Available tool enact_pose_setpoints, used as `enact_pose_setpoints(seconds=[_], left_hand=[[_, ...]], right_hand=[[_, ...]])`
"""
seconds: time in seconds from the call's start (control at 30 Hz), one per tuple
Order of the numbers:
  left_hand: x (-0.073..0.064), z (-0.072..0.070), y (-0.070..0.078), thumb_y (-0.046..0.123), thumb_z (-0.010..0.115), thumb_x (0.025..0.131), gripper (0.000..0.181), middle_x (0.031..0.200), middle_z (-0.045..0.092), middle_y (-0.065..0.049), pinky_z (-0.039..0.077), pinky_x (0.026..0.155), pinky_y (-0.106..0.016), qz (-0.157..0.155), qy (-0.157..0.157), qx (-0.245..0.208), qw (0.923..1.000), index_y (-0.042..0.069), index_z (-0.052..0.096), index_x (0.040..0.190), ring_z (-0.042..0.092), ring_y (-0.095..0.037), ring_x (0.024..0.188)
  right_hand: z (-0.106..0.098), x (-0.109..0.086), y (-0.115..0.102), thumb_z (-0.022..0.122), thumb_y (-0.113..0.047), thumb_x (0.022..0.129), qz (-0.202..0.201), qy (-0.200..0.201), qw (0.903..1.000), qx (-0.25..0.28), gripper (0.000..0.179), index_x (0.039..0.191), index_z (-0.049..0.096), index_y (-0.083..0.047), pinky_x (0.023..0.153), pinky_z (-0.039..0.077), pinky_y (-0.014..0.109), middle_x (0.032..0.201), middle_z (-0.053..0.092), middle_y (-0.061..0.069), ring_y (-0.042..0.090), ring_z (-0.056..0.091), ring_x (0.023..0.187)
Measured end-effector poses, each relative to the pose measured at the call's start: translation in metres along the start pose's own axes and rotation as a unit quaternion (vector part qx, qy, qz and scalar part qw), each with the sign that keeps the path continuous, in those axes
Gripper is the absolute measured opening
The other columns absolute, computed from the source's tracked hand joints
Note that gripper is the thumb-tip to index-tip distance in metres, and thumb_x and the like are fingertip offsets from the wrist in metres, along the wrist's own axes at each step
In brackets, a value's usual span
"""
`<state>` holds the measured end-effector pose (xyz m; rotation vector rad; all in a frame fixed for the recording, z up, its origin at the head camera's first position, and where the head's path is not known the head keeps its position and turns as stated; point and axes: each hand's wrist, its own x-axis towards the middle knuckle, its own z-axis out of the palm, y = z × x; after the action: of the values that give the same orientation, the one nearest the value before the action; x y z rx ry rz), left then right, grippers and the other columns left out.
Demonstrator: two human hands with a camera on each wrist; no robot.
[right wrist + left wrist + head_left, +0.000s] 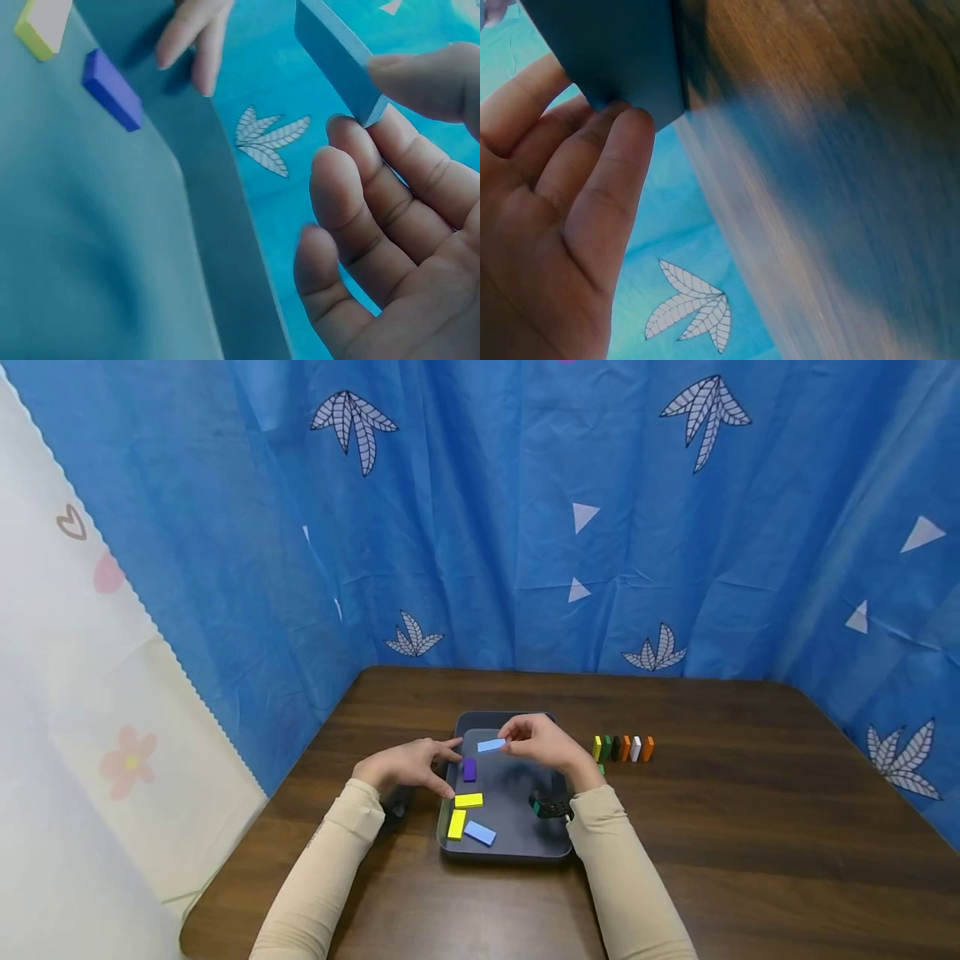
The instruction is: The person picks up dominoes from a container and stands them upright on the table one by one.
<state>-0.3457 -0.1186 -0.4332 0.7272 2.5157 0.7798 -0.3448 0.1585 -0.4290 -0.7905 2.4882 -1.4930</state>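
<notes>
At about ten o'clock on the tray (517, 793), the left hand (411, 764) lies with its fingers loosely spread by the rim, gripping no block; a hard press there could tip or slide the tray. Toward eight o'clock lies the lengthwise yellow block (457, 824); at nine, the crosswise yellow block (468, 800) is near enough to that thumb to be shoved. Just above it, the purple block (469, 769) could be nudged by the fingertips. Near seven o'clock, the loose blue block (480, 833) helps crowd that side, so a careless set-down might knock its neighbours askew. Toward eleven o'clock, raised over the tray, the pale blue block (491, 745) is pinched by one end between the right hand's (538, 743) thumb and fingertips; with so little held, it could twist or slip out. Over four o'clock, a dark strap (551, 807) by the right cuff may get in the way. Beyond the tray at two o'clock, a green block (602, 769) is partly hidden by the right wrist, and farther out a row of upright blocks (626, 748) stands on the worktop (750, 777), where a sweeping sleeve (626, 868) could topple it.
</notes>
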Motion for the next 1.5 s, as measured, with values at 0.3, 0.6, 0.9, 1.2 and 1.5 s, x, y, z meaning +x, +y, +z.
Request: enact_pose_setpoints(seconds=[0.3, 0.6, 0.9, 1.2, 1.5], left_hand=[[-0.003, 0.001, -0.001, 0.033, 0.083, 0.082, 0.069, 0.167, 0.025, -0.008, 0.032, 0.119, -0.055, 0.021, -0.002, 0.014, 0.9997, 0.007, 0.058, 0.141, 0.025, -0.035, 0.152], [-0.003, -0.004, 0.000, 0.032, 0.083, 0.082, 0.069, 0.167, 0.024, -0.007, 0.032, 0.119, -0.055, 0.022, 0.001, 0.021, 0.9995, 0.008, 0.057, 0.142, 0.024, -0.035, 0.153], [-0.002, -0.002, -0.001, 0.032, 0.083, 0.082, 0.069, 0.167, 0.024, -0.007, 0.031, 0.119, -0.056, 0.027, -0.002, 0.021, 0.9994, 0.006, 0.057, 0.141, 0.024, -0.036, 0.153], [-0.003, 0.000, 0.000, 0.032, 0.082, 0.083, 0.069, 0.167, 0.024, -0.008, 0.030, 0.120, -0.058, 0.022, -0.006, 0.026, 0.9994, 0.007, 0.057, 0.142, 0.024, -0.036, 0.153], [-0.003, 0.001, 0.000, 0.031, 0.083, 0.082, 0.069, 0.167, 0.024, -0.006, 0.029, 0.120, -0.058, 0.017, -0.005, 0.015, 0.9997, 0.008, 0.057, 0.142, 0.024, -0.036, 0.153]], right_hand=[[-0.020, -0.015, -0.018, 0.066, -0.006, 0.093, -0.016, 0.021, 0.9996, 0.014, 0.015, 0.106, 0.070, 0.001, 0.081, 0.056, 0.031, 0.097, 0.070, 0.012, 0.024, 0.064, 0.088], [-0.042, -0.032, -0.040, 0.070, -0.009, 0.092, -0.020, 0.062, 0.9979, 0.006, 0.019, 0.110, 0.070, -0.002, 0.087, 0.057, 0.034, 0.101, 0.075, 0.014, 0.019, 0.070, 0.088], [-0.058, -0.049, -0.042, 0.070, -0.011, 0.094, -0.017, 0.085, 0.9962, -0.010, 0.022, 0.113, 0.070, 0.000, 0.086, 0.060, 0.035, 0.104, 0.074, 0.018, 0.017, 0.070, 0.086], [-0.078, -0.067, -0.030, 0.065, -0.012, 0.097, -0.017, 0.117, 0.9923, -0.037, 0.027, 0.121, 0.070, 0.001, 0.081, 0.058, 0.025, 0.120, 0.069, 0.021, 0.013, 0.069, 0.092], [-0.091, -0.082, -0.022, 0.066, -0.012, 0.096, 0.008, 0.140, 0.9895, -0.036, 0.026, 0.119, 0.068, 0.000, 0.077, 0.058, 0.030, 0.106, 0.072, 0.021, 0.025, 0.070, 0.088]])
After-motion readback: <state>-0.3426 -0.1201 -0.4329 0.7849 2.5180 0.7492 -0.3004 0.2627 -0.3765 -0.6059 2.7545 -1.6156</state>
